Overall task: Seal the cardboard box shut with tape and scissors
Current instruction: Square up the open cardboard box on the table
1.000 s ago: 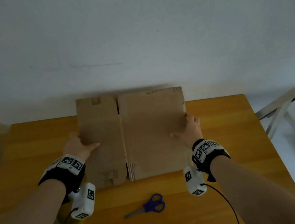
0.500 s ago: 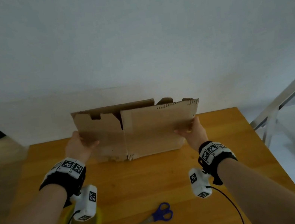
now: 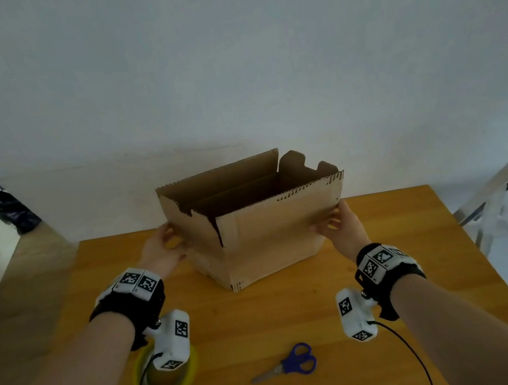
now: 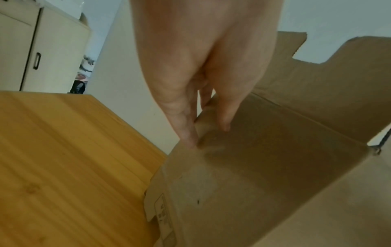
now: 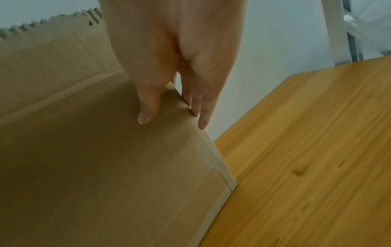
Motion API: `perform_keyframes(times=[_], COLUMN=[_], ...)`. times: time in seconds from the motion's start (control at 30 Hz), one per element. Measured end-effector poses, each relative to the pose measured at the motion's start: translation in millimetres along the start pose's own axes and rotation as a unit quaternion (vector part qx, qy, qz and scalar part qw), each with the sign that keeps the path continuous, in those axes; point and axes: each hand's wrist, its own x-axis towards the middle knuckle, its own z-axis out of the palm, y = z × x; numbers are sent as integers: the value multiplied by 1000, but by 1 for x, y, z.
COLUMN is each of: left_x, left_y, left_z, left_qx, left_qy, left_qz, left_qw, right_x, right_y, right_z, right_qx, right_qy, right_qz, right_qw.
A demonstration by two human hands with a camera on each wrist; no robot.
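Box (image 3: pixel 261 225) center frame, standing open on table (image 3: pixel 389 236), flaps up, corner twd me. My L hand (image 3: pixel 162 250) pinches left vertical edge, thumb on near panel, fingers (image 4: pixel 186 127) behind. R hand (image 3: pixel 340 228) same on right edge, thumb flat, fingers (image 5: pixel 203 107) wrapped round corner. Both grips light. Tape (image 3: pixel 165 382) lower left, scissors (image 3: pixel 288 364) bottom center, untouched. Step, I reckon: square box up. Push edges inward evenly, keep base flat, then fold flaps.
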Motion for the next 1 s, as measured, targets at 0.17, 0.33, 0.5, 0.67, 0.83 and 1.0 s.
perform_keyframes(times=[0.17, 0.33, 0.5, 0.67, 0.83, 1.0], left_x=[-3, -6, -14, -24, -36, -39], left_y=[1, 4, 10, 16, 19, 20], left_z=[0, 1, -1, -4, -5, -8], left_qx=[-103, -171, -197, -228, -231, -243], left_qy=[-26, -49, -76, -107, -141, -144], left_qz=[-22, -47, -50, -61, -64, -70], left_qw=[994, 983, 976, 966, 960, 957], right_x=[-7, -13, -19, -25, -26, -30], right_y=[-6, -9, -15, -18, -11, -18], right_z=[0, -1, 0, 0, -2, -5], right_qx=[8, -10, 56, 118, 154, 179], right_qy=[-35, -67, -75, -63, -61, -74], right_qz=[-10, -1, 48, 81, 91, 76], right_qw=[999, 998, 994, 988, 982, 978])
